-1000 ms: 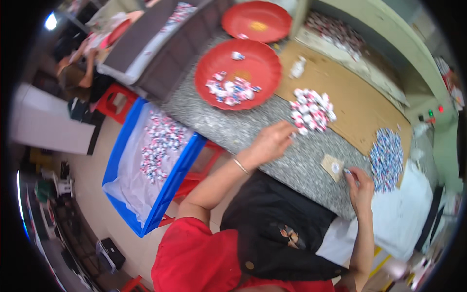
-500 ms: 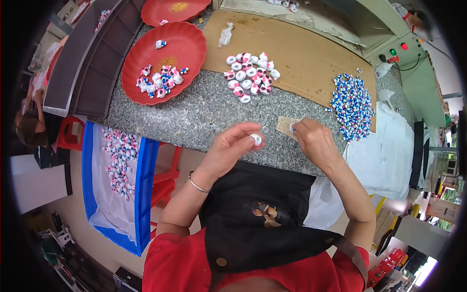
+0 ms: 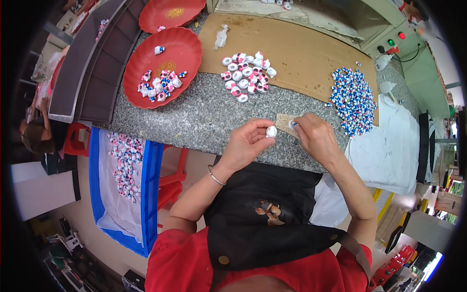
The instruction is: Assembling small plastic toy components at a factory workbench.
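Between the thumb and fingers of my left hand [image 3: 245, 145] is a white figurine head [image 3: 271, 131], small and rounded. My right hand [image 3: 318, 137] pinches a small blue-and-white piece [image 3: 294, 124], mostly hidden by the fingertips, over a tan rough-textured pad [image 3: 284, 120]. The pad lies on the speckled stone worktop just beyond both hands. Farther off sits a cluster of white figurine heads [image 3: 245, 75] with pink parts. To the right spreads a heap of tiny blue-and-white figurine bodies [image 3: 352, 102].
A red scalloped plate [image 3: 138, 58] holds several assembled figurines, with another red plate [image 3: 170, 12] behind it. Cardboard [image 3: 296, 58] covers the worktop's back. A blue crate [image 3: 152, 194] of figurines stands lower left. At right are a control box [image 3: 413, 58] and white sheeting [image 3: 382, 151].
My left hand has moved right with the white head, which now sits close to the pad. My right hand stays by the pad, still pinching the small piece. The view has shifted slightly.
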{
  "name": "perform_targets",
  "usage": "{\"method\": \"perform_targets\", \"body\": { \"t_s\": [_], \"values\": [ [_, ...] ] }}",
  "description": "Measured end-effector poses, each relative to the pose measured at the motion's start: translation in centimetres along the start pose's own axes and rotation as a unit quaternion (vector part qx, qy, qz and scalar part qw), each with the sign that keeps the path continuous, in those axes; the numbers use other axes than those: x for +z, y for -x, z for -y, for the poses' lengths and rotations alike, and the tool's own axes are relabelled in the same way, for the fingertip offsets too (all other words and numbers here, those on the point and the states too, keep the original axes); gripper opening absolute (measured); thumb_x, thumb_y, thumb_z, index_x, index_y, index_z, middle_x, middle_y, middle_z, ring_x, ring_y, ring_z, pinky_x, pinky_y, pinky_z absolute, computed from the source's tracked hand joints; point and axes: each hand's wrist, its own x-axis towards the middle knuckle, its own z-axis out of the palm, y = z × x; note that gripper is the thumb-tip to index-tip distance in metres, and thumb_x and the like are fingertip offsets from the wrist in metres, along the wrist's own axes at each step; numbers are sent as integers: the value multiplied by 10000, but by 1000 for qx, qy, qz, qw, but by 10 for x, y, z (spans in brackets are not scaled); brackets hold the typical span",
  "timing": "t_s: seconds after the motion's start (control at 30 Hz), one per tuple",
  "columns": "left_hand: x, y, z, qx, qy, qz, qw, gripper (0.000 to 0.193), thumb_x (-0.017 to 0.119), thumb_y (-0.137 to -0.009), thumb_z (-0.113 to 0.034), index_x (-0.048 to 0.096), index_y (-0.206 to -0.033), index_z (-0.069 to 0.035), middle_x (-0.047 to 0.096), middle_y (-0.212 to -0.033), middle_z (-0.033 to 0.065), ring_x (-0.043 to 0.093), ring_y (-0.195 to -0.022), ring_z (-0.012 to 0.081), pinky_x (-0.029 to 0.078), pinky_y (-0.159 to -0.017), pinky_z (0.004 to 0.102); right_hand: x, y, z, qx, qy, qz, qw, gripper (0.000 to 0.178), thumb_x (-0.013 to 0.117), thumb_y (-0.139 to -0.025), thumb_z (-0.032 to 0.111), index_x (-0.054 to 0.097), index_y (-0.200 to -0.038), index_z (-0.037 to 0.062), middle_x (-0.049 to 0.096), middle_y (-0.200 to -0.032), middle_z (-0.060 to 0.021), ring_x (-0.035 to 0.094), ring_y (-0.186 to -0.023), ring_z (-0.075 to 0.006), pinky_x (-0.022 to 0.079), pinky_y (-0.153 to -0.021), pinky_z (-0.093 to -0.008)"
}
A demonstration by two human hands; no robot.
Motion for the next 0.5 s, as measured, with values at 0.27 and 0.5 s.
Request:
{"method": "perform_targets", "body": {
  "t_s": [0.27,0.5],
  "values": [
    [23,-3,4,209,-281,-49,935,339,707,-803,83,633,-1124,5,651,-1081,106,661,-975,163,571,-819,278,-8,22,27,282,-563,-20,776,150,660,-924,72,667,-1044,-19,686,-928,-19,622,-816,-68,522,-752,-224],
    [20,-2,-10,181,-251,73,948,341,700,-825,54,654,-1160,5,661,-1063,114,668,-925,159,571,-763,273,-18,34,31,258,-534,-2,805,145,690,-889,51,682,-1019,-13,694,-879,-40,637,-793,-93,518,-725,-235]
  ]
}}
